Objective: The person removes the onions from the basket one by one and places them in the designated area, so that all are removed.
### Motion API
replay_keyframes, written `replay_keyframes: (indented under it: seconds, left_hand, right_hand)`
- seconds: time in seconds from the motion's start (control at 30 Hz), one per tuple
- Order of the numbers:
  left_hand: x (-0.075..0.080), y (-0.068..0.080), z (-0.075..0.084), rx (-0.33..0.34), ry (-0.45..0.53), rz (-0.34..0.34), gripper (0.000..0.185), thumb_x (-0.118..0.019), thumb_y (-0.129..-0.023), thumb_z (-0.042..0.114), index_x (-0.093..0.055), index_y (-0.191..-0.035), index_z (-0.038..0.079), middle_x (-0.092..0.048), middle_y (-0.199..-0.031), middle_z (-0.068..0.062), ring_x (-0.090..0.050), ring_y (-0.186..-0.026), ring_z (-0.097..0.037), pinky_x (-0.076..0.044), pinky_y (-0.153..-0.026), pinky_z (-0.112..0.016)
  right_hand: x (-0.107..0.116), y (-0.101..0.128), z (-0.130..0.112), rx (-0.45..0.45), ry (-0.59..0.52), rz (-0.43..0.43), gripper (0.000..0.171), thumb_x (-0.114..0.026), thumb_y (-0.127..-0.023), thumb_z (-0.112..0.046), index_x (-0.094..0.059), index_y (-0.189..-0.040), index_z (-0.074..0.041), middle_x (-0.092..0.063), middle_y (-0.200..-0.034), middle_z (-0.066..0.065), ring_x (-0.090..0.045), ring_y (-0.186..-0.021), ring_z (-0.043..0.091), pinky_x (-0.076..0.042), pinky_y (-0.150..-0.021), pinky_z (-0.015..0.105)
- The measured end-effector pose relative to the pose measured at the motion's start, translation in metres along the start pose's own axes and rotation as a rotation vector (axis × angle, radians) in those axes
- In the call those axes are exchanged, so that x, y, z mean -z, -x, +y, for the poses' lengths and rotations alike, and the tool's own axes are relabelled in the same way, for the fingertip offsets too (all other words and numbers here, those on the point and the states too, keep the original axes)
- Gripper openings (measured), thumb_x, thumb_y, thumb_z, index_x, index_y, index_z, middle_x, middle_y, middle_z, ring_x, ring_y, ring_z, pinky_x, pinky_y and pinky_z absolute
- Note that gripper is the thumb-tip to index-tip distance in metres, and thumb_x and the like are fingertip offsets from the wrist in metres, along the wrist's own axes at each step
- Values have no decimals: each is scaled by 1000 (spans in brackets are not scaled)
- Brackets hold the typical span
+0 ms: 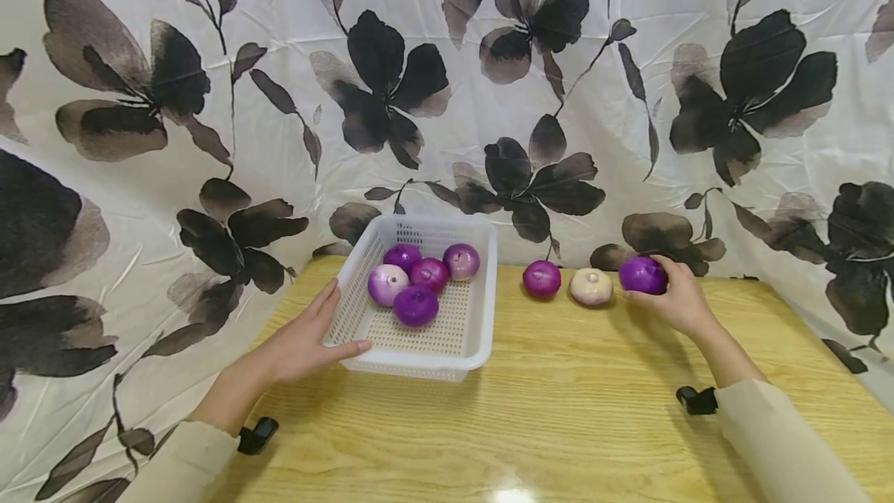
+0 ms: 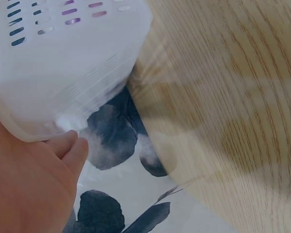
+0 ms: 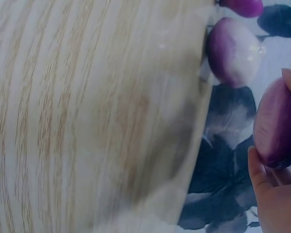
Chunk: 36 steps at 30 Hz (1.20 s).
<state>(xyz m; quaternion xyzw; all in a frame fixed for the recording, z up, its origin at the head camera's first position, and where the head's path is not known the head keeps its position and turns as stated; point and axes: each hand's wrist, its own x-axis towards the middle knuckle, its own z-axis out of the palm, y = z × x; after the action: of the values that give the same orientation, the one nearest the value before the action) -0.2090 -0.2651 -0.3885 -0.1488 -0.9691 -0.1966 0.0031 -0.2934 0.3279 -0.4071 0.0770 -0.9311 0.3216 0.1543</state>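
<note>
Left grip (image 1: 302,349) touches the white plastic basket (image 1: 419,361) of five onions (image 1: 429,276) at eight o'clock; at its three, right grip (image 1: 679,303) holds a purple onion (image 1: 641,275).

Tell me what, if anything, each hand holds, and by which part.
Right hand: a purple onion, around its right side. Left hand: the white basket, at its near-left corner.

Shows a creased white cloth (image 1: 461,130) printed with dark flowers (image 1: 377,53) and leafy stems (image 1: 272,91), hanging behind a yellowish wood-grained table (image 1: 573,394).
</note>
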Motion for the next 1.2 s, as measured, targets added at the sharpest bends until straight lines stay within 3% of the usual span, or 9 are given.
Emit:
replay_keyframes:
  seconds: [0.53,0.7,1.2]
  left_hand:
    - [0,2,1,12,11,6,122,-59,-88,76,-5,-162,-5,4,-171,-18,-15,-153,-48,-22,-120,-62]
    - [1,1,1,9,12,1,122,-60,-88,76,-4,-162,-5,4,-171,-18,-15,-153,-48,-22,-120,-62]
    - [-1,-1,-2,5,7,-2,122,-58,-88,77,-3,-162,-4,5,-171,-17,-14,-153,-48,-22,-120,-62]
  right_hand:
    - [-18,-8,28,-101,-8,-80,91,-82,-87,-27,-30,-145,20,-38,-138,46,-40,-127,62,-35,-106,73]
    - [-21,-10,36,-91,25,-88,91,-82,-85,-23,-29,-144,22,-38,-137,49,-40,-125,64,-35,-106,73]
    - [-25,-16,44,-122,46,-155,94,-79,-87,-25,-22,-148,19,-31,-139,51,-35,-127,65,-32,-107,75]
